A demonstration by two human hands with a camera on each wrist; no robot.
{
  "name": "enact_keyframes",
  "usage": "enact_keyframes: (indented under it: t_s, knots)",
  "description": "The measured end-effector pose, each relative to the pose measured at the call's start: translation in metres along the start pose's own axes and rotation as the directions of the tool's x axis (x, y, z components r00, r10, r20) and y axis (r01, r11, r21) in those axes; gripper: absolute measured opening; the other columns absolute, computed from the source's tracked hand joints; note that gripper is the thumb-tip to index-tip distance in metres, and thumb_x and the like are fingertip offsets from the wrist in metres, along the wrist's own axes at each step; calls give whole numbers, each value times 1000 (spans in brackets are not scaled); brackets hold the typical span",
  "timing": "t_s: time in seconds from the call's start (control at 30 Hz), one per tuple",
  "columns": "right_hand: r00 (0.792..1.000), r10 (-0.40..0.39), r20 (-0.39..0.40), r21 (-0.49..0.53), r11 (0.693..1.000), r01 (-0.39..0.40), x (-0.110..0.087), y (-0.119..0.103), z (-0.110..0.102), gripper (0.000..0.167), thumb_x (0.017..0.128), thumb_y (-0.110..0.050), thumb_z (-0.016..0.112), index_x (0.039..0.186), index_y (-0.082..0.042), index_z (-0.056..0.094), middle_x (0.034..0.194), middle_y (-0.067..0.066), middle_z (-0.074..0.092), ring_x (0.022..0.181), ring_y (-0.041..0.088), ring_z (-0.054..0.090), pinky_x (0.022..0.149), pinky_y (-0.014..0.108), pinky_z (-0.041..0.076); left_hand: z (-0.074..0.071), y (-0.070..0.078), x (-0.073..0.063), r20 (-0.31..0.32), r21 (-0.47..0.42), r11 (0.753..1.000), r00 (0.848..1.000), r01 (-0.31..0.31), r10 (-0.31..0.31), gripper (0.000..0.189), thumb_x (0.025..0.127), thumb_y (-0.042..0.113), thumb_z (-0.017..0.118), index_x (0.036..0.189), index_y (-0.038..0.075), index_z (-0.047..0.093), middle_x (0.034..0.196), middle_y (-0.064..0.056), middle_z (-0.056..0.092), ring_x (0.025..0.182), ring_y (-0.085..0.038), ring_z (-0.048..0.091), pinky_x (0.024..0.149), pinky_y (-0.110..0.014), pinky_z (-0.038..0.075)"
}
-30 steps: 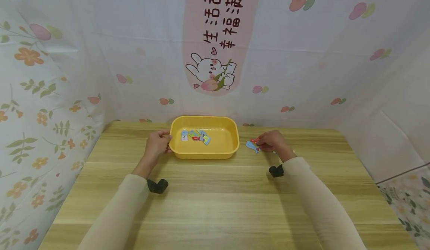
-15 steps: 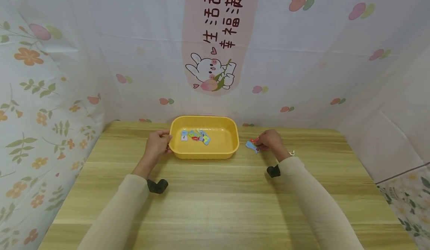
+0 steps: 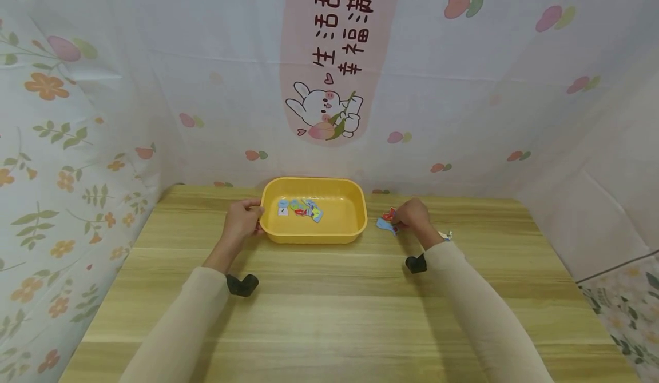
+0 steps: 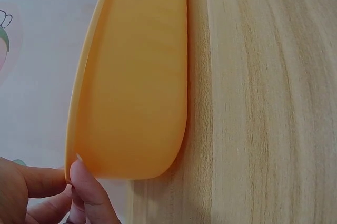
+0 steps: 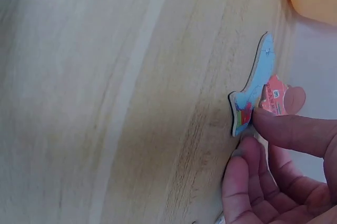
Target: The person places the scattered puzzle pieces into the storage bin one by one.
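The yellow plastic tray [image 3: 313,238] stands at the back of the table. My left hand [image 3: 242,220] pinches the rim at its left end, with the thumb inside the wall in the left wrist view. To the right of the tray, my right hand [image 3: 413,216] pinches a red printed puzzle piece [image 5: 275,95] between thumb and forefinger. Beside it a light-blue puzzle piece [image 5: 258,71] lies close to the thumb, and the other fingers curl near the wood. Several colourful flat pieces [image 3: 313,210] lie inside the tray, toward its left half.
Another small whitish piece [image 3: 446,235] lies behind the right wrist, partly covered by the sleeve. The wooden table [image 3: 329,314] ends at a patterned cloth [image 3: 437,114] hanging behind it. Black wrist mounts [image 3: 242,285] stick out from both sleeves.
My right hand has shifted slightly left, and the red piece has tilted up in its fingers. The whitish piece by the sleeve shows more. My left hand and the tray stay put.
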State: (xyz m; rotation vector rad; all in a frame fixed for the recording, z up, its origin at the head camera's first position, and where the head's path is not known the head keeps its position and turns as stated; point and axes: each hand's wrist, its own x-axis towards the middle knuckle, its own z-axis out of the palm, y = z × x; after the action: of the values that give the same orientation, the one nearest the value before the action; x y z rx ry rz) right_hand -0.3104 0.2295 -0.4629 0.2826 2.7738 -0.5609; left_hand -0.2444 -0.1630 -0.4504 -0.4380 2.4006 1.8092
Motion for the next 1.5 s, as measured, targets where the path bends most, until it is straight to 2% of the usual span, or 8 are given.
enact_keyframes:
  t_s: [0.13, 0.2, 0.27, 0.4, 0.63, 0.87, 1.17, 1.5]
  knots:
    - [998, 60, 18, 197, 978, -62, -1, 3, 1, 21, 74, -9, 74, 56, -6, 63, 51, -4, 55, 50, 9, 51, 50, 21, 45, 1, 0, 0, 2, -1, 1000, 1000, 10, -10, 35, 99, 9, 52, 132, -3, 57, 90, -16, 56, 52, -8, 54, 52, -22, 54]
    - [996, 84, 20, 335, 938, -86, -2, 5, 1, 11, 74, -6, 76, 71, 2, 70, 54, -3, 59, 50, 9, 55, 51, 21, 49, 1, -1, 1, 6, 0, 1000, 1000, 18, -18, 36, 99, 9, 52, 133, -2, 56, 91, -16, 55, 51, -8, 54, 52, -22, 54]
    - [996, 92, 23, 453, 887, -92, -3, 6, 1, 18, 74, -4, 76, 86, 9, 70, 60, -1, 62, 51, 9, 59, 53, 22, 53, 1, -2, 1, 7, -2, 1000, 1000, 22, -22, 36, 99, 10, 52, 132, -2, 56, 92, -17, 55, 51, -8, 54, 52, -22, 54]
    - [997, 74, 7, 554, 830, -65, -3, 6, 1, 27, 75, -2, 75, 97, 12, 68, 66, 0, 62, 52, 7, 61, 55, 20, 54, 1, -2, 2, 1, -6, 1000, 1000, 23, -23, 35, 99, 10, 52, 132, 0, 57, 94, -17, 55, 51, -9, 54, 53, -23, 54]
    - [995, 39, 92, 718, 690, -94, -2, 5, 4, 31, 83, 5, 64, 114, 13, 61, 67, 0, 65, 60, 10, 66, 63, 25, 58, 1, -1, 3, -1, -5, 1000, 1000, 21, -21, 35, 98, 10, 53, 131, -1, 58, 90, -14, 55, 51, -9, 54, 53, -24, 55]
    - [992, -17, 126, 745, 662, -83, -1, 9, 5, 52, 88, 4, 59, 139, 1, 51, 79, -1, 69, 66, 8, 67, 71, 26, 58, 0, -2, 4, -4, -5, 1000, 1000, 15, -15, 35, 98, 9, 53, 131, -1, 58, 87, -12, 54, 51, -8, 53, 51, -21, 53]
    - [987, -32, 156, 802, 588, -107, -5, 6, -2, 48, 94, 1, 54, 141, 6, 45, 71, 3, 69, 63, 12, 68, 66, 25, 58, 0, -1, 3, -1, 8, 1000, 1000, 19, -19, 36, 98, 10, 52, 132, -1, 57, 91, -14, 54, 53, -9, 54, 54, -24, 55]
    - [988, -91, 123, 837, 545, -54, -13, -3, -13, 39, 98, -7, 55, 130, 14, 49, 75, 2, 69, 64, 10, 69, 68, 24, 58, 0, -2, 3, -2, 18, 1000, 1000, 22, -22, 36, 98, 11, 52, 132, 1, 58, 89, -12, 54, 53, -9, 53, 56, -24, 56]
